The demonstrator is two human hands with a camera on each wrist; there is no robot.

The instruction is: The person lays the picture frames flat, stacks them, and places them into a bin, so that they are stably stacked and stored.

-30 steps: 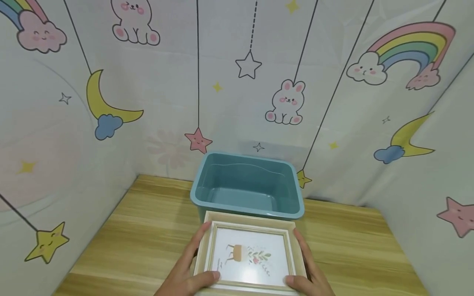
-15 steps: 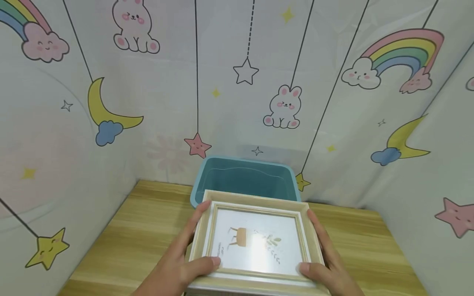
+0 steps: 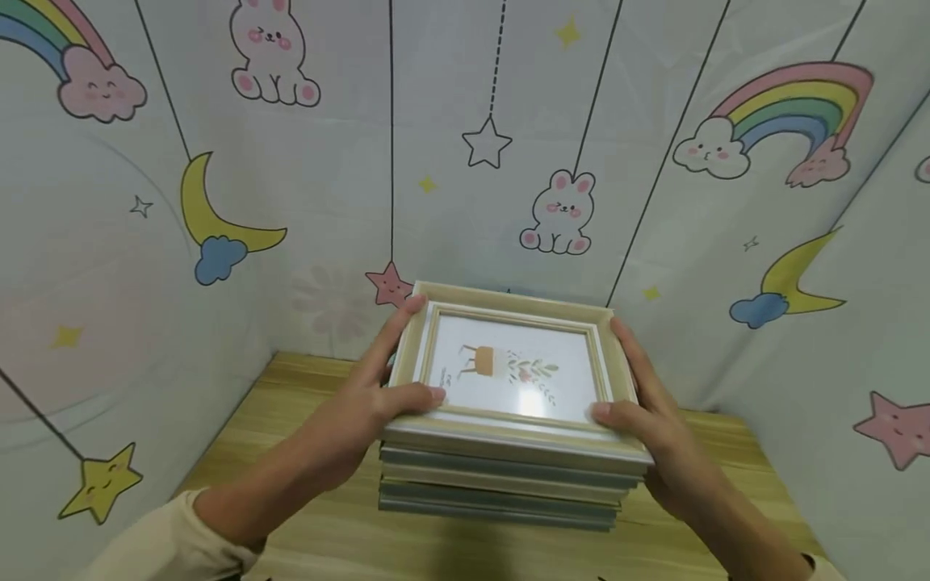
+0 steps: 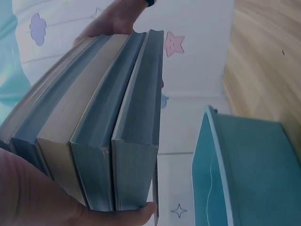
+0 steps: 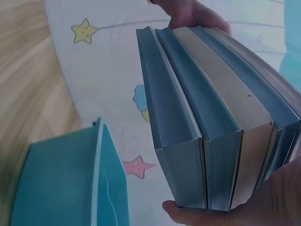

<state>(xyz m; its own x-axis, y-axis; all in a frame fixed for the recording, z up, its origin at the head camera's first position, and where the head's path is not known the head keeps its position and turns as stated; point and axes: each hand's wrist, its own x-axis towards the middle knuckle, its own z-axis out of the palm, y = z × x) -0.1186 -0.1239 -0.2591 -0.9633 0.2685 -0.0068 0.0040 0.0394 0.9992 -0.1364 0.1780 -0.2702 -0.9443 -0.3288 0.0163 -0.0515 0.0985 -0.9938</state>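
A stack of several picture frames (image 3: 501,480), cream and blue-grey, is raised off the table between both hands. The cream top frame (image 3: 508,432) shows a potted plant print lying sideways under shiny glazing. My left hand (image 3: 363,411) grips the stack's left side, thumb on the top frame, fingers along the edge and underneath. On the right side my right hand (image 3: 664,432) grips it the same way. Both wrist views show the frames (image 4: 91,94) packed flat against each other. A teal bin (image 4: 258,165) stands beyond and below the stack, almost wholly hidden in the head view.
The wood-grain table (image 3: 305,516) spreads beneath the stack. A pale printed curtain (image 3: 450,218) with bunnies, stars and rainbows closes off the back and both sides. In the right wrist view, the bin's rim (image 5: 98,160) lies left of the stack.
Both hands have lifted the stack up and forward from near the table's front. It now covers the bin in the head view, and the lower frames and forearms have come into sight.
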